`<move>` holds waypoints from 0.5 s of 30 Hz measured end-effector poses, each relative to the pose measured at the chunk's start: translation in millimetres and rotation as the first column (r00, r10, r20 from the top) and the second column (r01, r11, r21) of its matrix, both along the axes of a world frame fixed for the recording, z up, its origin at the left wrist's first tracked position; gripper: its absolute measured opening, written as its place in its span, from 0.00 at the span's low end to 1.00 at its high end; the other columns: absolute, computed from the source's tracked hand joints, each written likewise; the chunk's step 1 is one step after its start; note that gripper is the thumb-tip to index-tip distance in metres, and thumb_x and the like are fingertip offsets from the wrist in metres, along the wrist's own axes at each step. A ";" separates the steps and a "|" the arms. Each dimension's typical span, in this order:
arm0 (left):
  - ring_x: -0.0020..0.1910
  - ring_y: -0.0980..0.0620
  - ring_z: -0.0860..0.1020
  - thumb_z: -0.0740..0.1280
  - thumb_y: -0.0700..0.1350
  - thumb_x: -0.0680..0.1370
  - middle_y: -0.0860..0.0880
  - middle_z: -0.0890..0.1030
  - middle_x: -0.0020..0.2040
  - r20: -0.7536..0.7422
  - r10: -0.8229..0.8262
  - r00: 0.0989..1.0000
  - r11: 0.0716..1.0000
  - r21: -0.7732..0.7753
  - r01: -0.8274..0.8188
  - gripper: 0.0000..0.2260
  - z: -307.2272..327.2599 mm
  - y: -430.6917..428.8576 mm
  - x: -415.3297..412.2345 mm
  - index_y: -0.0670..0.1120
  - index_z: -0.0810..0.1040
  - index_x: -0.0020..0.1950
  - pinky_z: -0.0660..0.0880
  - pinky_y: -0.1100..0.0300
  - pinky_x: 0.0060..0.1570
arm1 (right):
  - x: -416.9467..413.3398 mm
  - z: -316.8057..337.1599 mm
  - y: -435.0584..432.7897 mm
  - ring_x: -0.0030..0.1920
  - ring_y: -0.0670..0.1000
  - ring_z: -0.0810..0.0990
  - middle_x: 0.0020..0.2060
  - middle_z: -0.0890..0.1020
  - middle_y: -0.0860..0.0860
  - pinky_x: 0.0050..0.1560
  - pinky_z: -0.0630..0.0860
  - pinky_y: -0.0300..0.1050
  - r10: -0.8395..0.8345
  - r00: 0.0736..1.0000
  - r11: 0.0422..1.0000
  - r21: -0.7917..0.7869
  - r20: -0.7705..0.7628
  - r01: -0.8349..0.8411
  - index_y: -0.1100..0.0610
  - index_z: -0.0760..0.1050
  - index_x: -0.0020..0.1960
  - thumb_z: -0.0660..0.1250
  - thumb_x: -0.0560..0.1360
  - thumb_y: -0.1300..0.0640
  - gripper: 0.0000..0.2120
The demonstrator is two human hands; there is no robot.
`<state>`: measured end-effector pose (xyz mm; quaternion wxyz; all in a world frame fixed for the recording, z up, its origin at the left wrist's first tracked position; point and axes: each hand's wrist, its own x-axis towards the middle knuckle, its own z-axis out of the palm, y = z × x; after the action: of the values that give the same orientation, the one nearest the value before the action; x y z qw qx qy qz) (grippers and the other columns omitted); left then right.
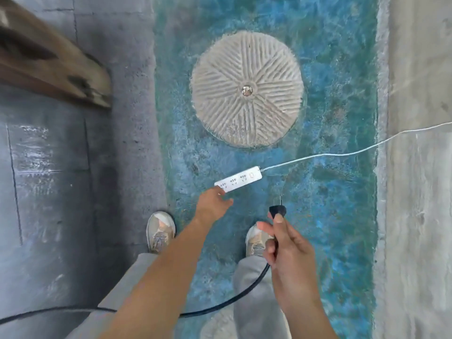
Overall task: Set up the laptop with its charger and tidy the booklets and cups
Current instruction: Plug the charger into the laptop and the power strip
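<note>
A white power strip (241,178) lies on the blue floor, its white cord (342,154) running off to the right. My left hand (211,204) reaches down to the strip's near left end, fingers touching or almost touching it. My right hand (288,243) is shut on the black charger plug (277,211), prongs pointing up toward the strip, a short way below it. The plug's thick black cable (220,305) curves down and off to the left edge. No laptop, booklets or cups are in view.
A round grooved stone disc (247,90) is set in the blue floor beyond the strip. A worn wooden beam (53,62) slants across the upper left over grey tiles. A pale concrete strip (415,192) runs along the right. My two shoes (160,232) stand below.
</note>
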<state>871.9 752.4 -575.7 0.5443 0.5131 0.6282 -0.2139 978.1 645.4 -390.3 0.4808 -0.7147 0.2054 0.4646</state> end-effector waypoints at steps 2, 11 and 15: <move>0.54 0.42 0.82 0.72 0.44 0.75 0.45 0.83 0.51 -0.045 -0.138 0.989 0.986 0.084 0.141 0.17 -39.5 -9.1 5.0 0.45 0.77 0.64 0.78 0.52 0.53 | -2.2 -21.6 -3.5 0.23 0.44 0.66 0.44 0.88 0.56 0.22 0.65 0.34 -0.009 1.000 1.000 0.012 -0.029 0.009 0.54 0.87 0.45 0.67 0.81 0.53 0.12; 0.69 0.39 0.66 0.71 0.37 0.74 0.43 0.66 0.71 -0.241 -0.281 0.929 0.901 0.267 0.341 0.31 -165.5 -29.1 19.9 0.47 0.65 0.75 0.74 0.45 0.62 | 5.5 -92.2 -14.2 0.21 0.44 0.66 0.44 0.88 0.58 0.20 0.62 0.34 -0.020 0.994 1.000 0.020 -0.111 0.022 0.59 0.84 0.50 0.66 0.79 0.52 0.12; 0.67 0.40 0.66 0.73 0.37 0.74 0.43 0.68 0.67 -0.237 -0.263 0.935 0.888 0.319 0.330 0.29 -182.8 -28.1 19.5 0.48 0.67 0.72 0.75 0.45 0.61 | 7.6 -107.8 -20.3 0.21 0.44 0.66 0.45 0.88 0.58 0.19 0.63 0.35 -0.012 0.989 0.999 0.037 -0.146 0.017 0.61 0.83 0.52 0.66 0.78 0.52 0.13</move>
<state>891.4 724.3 -758.5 0.3423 0.6703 0.6186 -0.2255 985.7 625.1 -498.1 0.4814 -0.6682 0.2363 0.5157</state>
